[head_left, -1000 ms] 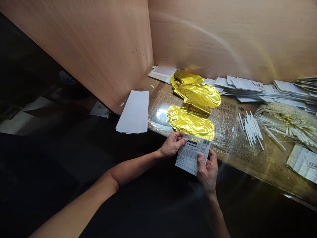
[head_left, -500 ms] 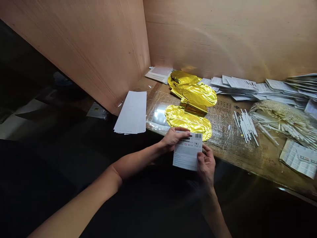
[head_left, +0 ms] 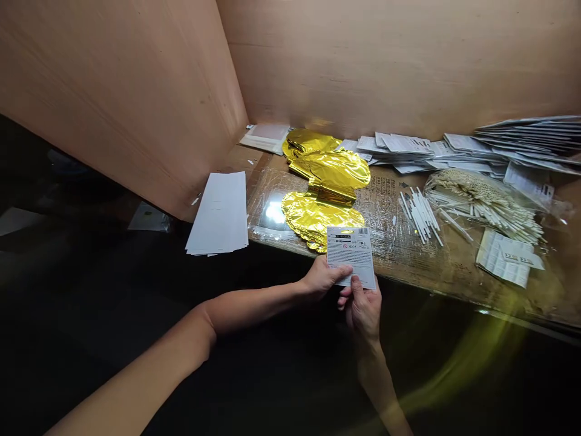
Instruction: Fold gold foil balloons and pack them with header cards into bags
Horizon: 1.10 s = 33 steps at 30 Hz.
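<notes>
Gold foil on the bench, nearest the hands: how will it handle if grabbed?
Probably floppy: the gold foil is creased and folded. Likely light for its spread, since it looks like thin sheets. Perhaps slippery too, given its mirror-like shine and the glossy clear film beside it; the layered front edges might slide apart.

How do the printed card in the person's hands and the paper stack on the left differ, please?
The card is gripped by the left hand and right hand; the paper stack lies at the near edge of the table. The card is crowded with print; the paper stack looks nearly plain. The card is shorter; the paper stack is longer. Both are largely white with straight edges.
</notes>
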Tool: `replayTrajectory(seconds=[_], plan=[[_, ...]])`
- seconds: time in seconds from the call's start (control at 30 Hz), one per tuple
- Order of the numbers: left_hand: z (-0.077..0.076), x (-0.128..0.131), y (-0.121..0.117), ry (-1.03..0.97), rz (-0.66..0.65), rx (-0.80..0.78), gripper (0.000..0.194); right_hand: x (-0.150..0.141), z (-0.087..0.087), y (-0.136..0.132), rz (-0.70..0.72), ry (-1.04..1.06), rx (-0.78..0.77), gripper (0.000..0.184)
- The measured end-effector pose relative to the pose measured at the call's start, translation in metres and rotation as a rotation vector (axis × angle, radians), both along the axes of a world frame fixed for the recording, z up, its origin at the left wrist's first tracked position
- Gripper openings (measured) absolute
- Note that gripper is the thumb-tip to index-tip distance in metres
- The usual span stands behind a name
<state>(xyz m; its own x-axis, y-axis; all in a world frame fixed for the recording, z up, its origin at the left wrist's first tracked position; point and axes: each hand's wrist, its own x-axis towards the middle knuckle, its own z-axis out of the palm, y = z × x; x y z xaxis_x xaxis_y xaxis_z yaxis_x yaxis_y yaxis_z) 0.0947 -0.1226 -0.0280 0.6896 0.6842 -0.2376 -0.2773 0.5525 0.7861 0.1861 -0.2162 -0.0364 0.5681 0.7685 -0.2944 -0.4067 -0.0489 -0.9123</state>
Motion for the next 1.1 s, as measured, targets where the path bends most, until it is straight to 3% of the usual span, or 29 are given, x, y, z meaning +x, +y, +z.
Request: replayTrajectory(seconds=[0.07, 0.13, 0.2, 0.27, 0.37, 0.47, 0.57, 0.7, 0.83, 0.93, 1.0, 1.1], plan=[[-0.006, 0.004, -0.001, 0.077, -0.067, 0.179, 0.054, 0.005, -0.003, -0.002, -0.042, 0.019, -0.017, 0.052], [-0.009, 0.007, 0.009, 0.197, -0.05, 0.452, 0.05, 0.012, -0.009, -0.007, -0.069, 0.053, -0.039, 0.05], [-0.01, 0.011, 0.027, 0.343, 0.039, 0.804, 0.056, 0.02, -0.016, -0.011, -0.085, 0.082, -0.051, 0.05], [-0.012, 0.017, 0.046, 0.42, 0.037, 1.2, 0.062, 0.029, -0.025, -0.012, -0.122, 0.084, -0.066, 0.052], [-0.017, 0.028, 0.065, 0.341, -0.266, 1.699, 0.055, 0.036, -0.041, -0.007, -0.25, 0.024, -0.099, 0.057], [-0.021, 0.037, 0.072, 0.323, -0.472, 1.92, 0.054, 0.039, -0.057, 0.001, -0.314, -0.023, -0.096, 0.059], [-0.019, 0.041, 0.075, 0.357, -0.483, 1.948, 0.054, 0.041, -0.067, 0.002, -0.28, -0.037, -0.008, 0.052], [-0.015, 0.045, 0.079, 0.255, -0.465, 1.731, 0.04, 0.046, -0.07, -0.007, -0.154, -0.017, 0.077, 0.052], [-0.019, 0.052, 0.074, 0.237, -0.463, 1.511, 0.015, 0.048, -0.067, -0.016, -0.083, -0.088, 0.001, 0.053], [-0.022, 0.063, 0.074, 0.238, -0.412, 1.382, 0.008, 0.053, -0.058, -0.02, -0.09, -0.195, -0.097, 0.056], [-0.022, 0.073, 0.084, 0.227, -0.389, 1.321, 0.014, 0.063, -0.047, -0.02, -0.151, -0.333, -0.184, 0.053], [-0.019, 0.088, 0.11, 0.208, -0.421, 1.275, 0.025, 0.084, -0.025, -0.009, -0.269, -0.83, -0.208, 0.037]])
